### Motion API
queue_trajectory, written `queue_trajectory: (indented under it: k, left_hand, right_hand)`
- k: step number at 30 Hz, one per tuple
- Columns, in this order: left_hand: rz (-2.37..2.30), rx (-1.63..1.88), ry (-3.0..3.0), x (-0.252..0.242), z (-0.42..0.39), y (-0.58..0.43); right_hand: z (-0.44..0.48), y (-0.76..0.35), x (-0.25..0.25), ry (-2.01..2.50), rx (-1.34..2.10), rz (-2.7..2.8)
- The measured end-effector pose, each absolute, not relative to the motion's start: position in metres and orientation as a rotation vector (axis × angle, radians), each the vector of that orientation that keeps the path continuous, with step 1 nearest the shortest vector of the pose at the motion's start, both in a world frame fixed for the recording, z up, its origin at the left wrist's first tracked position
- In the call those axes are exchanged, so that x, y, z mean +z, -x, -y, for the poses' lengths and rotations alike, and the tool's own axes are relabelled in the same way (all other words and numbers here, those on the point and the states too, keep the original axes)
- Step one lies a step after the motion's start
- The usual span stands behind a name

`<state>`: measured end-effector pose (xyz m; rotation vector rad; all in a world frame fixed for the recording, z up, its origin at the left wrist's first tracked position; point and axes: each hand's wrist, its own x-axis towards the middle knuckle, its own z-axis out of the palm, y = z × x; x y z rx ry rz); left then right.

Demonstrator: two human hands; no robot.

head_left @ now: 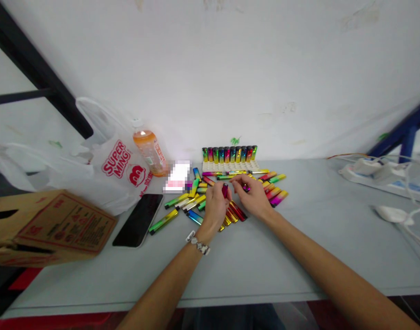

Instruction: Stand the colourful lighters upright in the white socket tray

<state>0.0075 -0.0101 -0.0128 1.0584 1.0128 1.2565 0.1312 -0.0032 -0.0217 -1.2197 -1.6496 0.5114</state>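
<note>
The left hand (215, 202) grips a dark red lighter (225, 190), nearer than the white tray (213, 167). The right hand (253, 194) curls just right of it; I can't tell if it's holding anything. Best keep the lighter steady.

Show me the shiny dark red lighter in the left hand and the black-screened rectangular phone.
Shiny dark red lighter (225, 190): head view, on its exposed part.
Black-screened rectangular phone (138, 220): head view, middle of its screen.

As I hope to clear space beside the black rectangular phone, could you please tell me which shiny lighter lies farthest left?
The slim, glossy green-and-yellow lighter, slanting beside the phone; its green end reaches farther left than any other lighter.
</note>
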Motion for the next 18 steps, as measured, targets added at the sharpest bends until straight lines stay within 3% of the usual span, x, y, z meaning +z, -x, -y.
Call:
queue_trajectory:
  k: [18]
  left_hand:
    - [-0.912,1.194,-1.115,-0.016,0.012,0.004]
  right_hand:
    - [0.012,-0.13,0.002,0.995,0.731,1.718]
